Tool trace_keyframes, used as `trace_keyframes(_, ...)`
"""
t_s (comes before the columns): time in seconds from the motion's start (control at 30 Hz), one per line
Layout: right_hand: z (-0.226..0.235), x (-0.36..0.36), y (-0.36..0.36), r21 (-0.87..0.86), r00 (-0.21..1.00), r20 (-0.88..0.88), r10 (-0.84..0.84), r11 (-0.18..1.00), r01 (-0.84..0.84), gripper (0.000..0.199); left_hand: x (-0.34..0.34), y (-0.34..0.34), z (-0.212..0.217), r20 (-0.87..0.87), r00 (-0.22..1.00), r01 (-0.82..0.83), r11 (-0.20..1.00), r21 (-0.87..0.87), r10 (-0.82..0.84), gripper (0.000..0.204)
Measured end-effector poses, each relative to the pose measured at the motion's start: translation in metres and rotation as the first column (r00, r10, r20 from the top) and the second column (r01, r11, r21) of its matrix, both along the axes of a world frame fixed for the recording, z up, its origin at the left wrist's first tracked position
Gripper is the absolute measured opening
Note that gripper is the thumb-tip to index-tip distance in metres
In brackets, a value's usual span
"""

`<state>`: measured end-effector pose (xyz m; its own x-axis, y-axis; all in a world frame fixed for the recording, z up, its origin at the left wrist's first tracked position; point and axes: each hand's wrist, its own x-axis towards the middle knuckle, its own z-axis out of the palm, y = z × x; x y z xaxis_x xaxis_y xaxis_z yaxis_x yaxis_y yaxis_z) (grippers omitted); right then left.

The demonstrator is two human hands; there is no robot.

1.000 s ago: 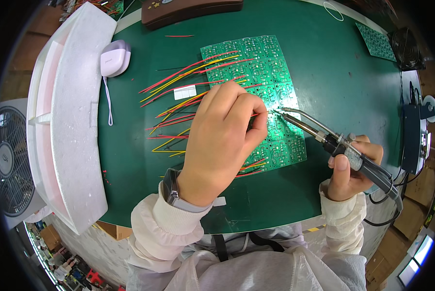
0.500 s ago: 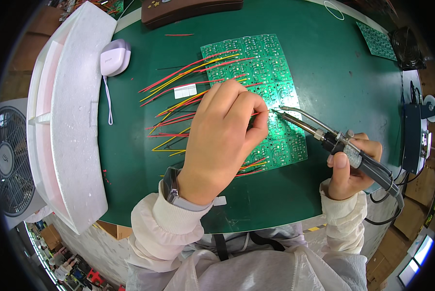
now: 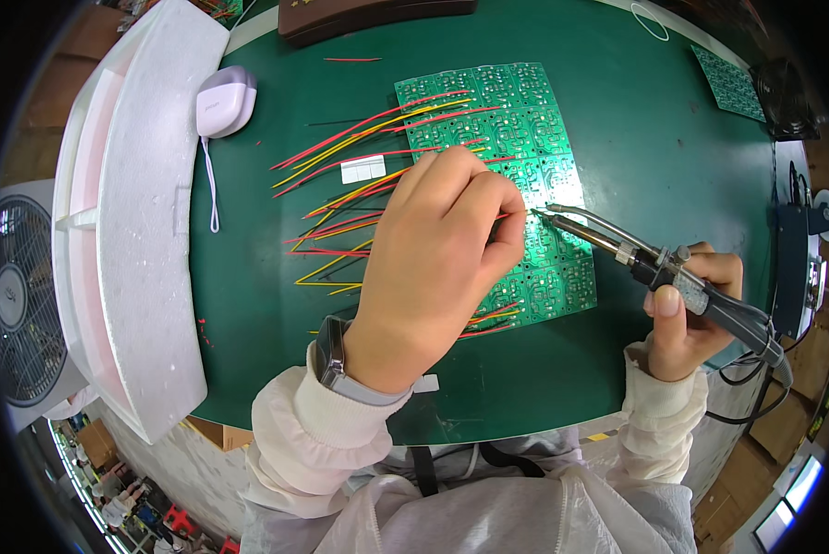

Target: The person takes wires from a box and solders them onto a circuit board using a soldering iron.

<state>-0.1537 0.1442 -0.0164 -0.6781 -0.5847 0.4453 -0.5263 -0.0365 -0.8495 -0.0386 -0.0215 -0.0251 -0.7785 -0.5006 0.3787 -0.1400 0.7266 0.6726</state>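
Green rectangular circuit-board panel (image 3: 548, 254) is seen in the head view, flat on the dark-green tabletop (image 3: 673, 138), partly covered by the left hand (image 3: 442, 258) — a thin red wire (image 3: 503, 216) pinched in its fingertips. A black-handled, metal-tipped soldering iron (image 3: 653, 273) is gripped — fingers curled — by the right hand (image 3: 684, 342).

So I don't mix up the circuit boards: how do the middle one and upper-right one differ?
The middle board has red and yellow wires reaching over it; the upper-right board shows none. The left hand partly covers the middle board; no hand covers the upper-right board, which looks smaller. Both are green.
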Motion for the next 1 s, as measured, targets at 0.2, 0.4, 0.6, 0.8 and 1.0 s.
trace_keyframes(0.2, -0.0005, -0.0015, -0.0014, 0.0, 1.0, 0.016, 0.011, 1.0, -0.011, 0.031, 0.0006, 0.0, 0.0, 0.009, 1.0, -0.003, 1.0, 0.007, 0.003, 0.015)
trace_keyframes(0.4, 0.0003, -0.0023, -0.0022, -0.002, 0.999, 0.038, 0.018, 1.0, -0.018, 0.032, 0.0004, 0.0004, 0.0001, 0.001, 1.0, -0.01, 1.0, 0.001, 0.01, 0.014)
trace_keyframes(0.6, 0.0003, -0.0024, -0.0025, -0.016, 0.998, 0.064, 0.029, 0.999, -0.028, 0.032, 0.0007, 0.0011, 0.0011, 0.006, 1.0, -0.007, 1.0, 0.016, 0.007, 0.013)
trace_keyframes(0.8, -0.003, -0.0024, -0.0009, -0.01, 1.0, 0.003, 0.03, 0.999, -0.03, 0.032, 0.0006, 0.0016, 0.0013, 0.003, 1.0, -0.013, 1.0, 0.023, 0.013, 0.014)
trace_keyframes(1.0, -0.004, -0.0013, -0.0015, -0.02, 0.998, -0.055, 0.029, 0.999, -0.031, 0.031, 0.0011, -0.0005, 0.0021, -0.001, 1.0, -0.003, 1.0, -0.019, 0.003, 0.016)
